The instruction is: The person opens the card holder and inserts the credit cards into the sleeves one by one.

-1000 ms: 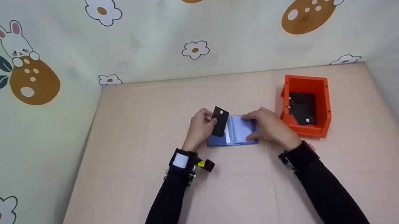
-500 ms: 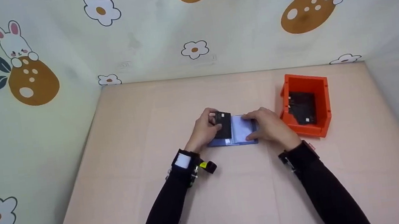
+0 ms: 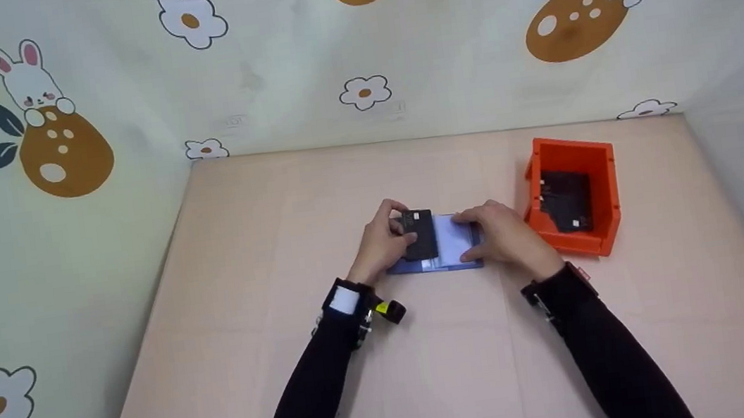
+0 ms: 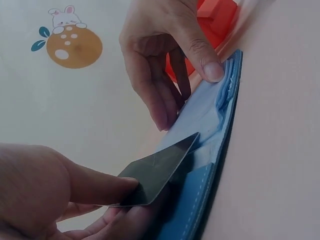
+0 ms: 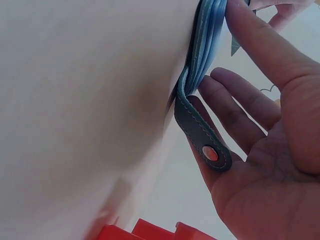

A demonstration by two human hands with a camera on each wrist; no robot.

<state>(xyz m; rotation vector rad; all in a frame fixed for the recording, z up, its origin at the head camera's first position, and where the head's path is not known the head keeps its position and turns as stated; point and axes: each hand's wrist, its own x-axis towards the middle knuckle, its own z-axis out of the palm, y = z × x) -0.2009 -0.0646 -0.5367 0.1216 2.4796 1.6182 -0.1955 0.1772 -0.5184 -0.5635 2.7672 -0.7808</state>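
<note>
A blue card holder (image 3: 396,269) lies open on the table, its clear plastic sleeves (image 3: 452,240) spread to the right. My left hand (image 3: 380,242) pinches a black card (image 3: 422,235) with a small pale chip between thumb and fingers. The card is tilted over the holder's left half, its leading edge close to the clear sleeves in the left wrist view; whether it has entered one I cannot tell. My right hand (image 3: 507,238) holds the sleeves at the right side, thumb at the near edge and fingers at the far edge. A snap strap (image 5: 202,135) sticks out beside the right palm.
To the right of my right hand stands an orange-red bin (image 3: 609,201) with several black cards (image 3: 566,199) in it. The pale table (image 3: 448,370) meets a patterned cloth wall (image 3: 284,70) at the back and sides.
My left hand has brought the black card down and slightly right, turning it from a slant to nearly straight over the holder. The right hand has stayed on the sleeves.
</note>
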